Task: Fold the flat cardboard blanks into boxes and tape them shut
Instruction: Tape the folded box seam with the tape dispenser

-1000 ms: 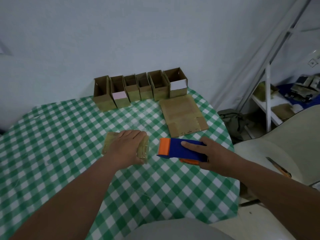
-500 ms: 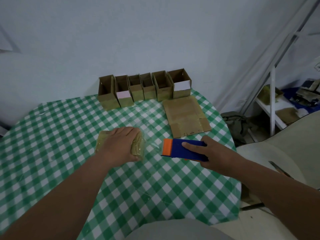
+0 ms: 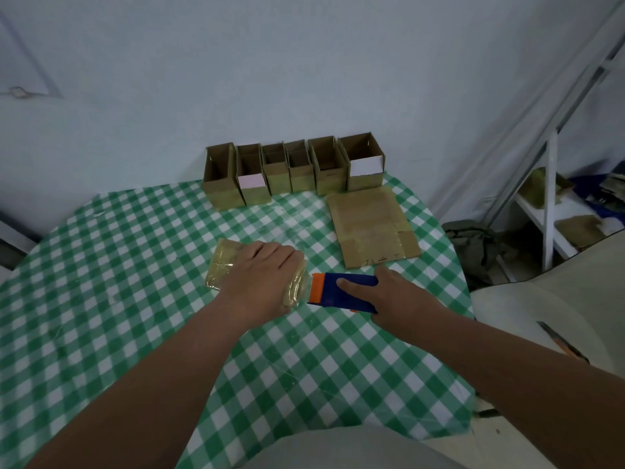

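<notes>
The tape gun (image 3: pixel 343 292) in the right hand (image 3: pixel 402 299), fingers curled around it, has closed from just beside the box (image 3: pixel 230 265) to touching its right end, left hand (image 3: pixel 260 282) pressing flat on the box with fingers together, so taping looks underway.

A pale blue-grey wall (image 3: pixel 304 72) fills the upper part of the view, dimly and evenly lit. The bench (image 3: pixel 101 299) is round and covered with a green-and-white checked cloth that hangs over its near edge. Off its right edge a white metal frame (image 3: pixel 549 184) leans diagonally against the wall, with white shelves (image 3: pixel 534 211) behind it holding blurred clutter. A dark green heap of cloth (image 3: pixel 477 245) lies on the floor beside the shelves. A pale curved surface (image 3: pixel 541 299) sits at the far right.
</notes>
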